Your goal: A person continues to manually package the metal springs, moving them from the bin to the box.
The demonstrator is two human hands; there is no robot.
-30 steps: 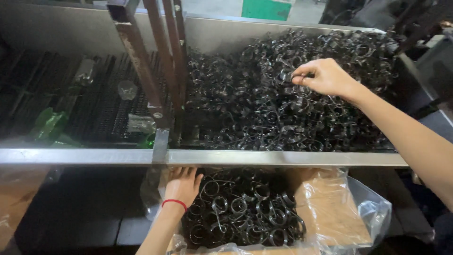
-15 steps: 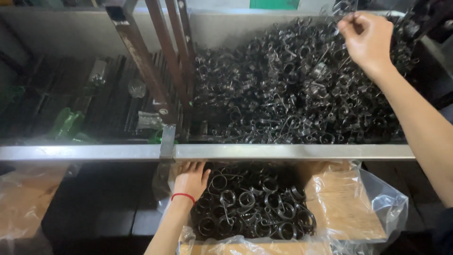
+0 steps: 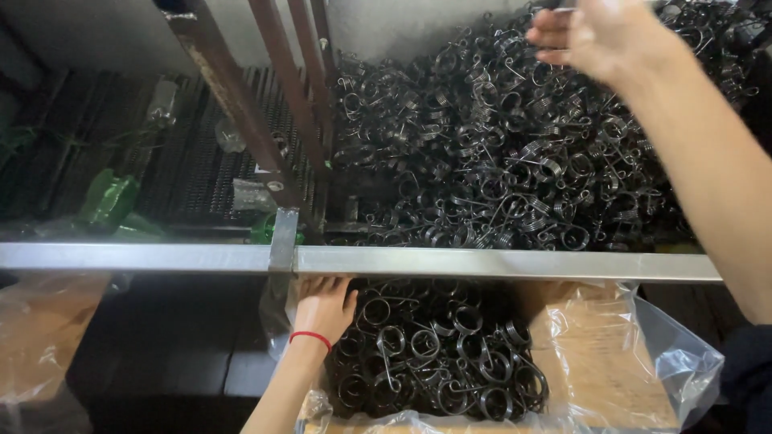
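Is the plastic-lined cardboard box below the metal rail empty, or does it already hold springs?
Partly filled. The cardboard box holds a layer of dark coiled springs on its left side; bare lined cardboard shows on the right.

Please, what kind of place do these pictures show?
Probably a factory or workshop sorting station. A metal bin holds a big heap of dark wire springs, a plastic-lined cardboard box below holds more, and a steel rail runs between them.

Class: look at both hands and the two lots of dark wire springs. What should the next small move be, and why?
Probably bring the right hand down toward the plastic-lined cardboard box. It is raised over the large heap of dark coiled wire springs, fingers pinched, contents unclear, while the left hand rests on the box's near edge beside the springs already inside.
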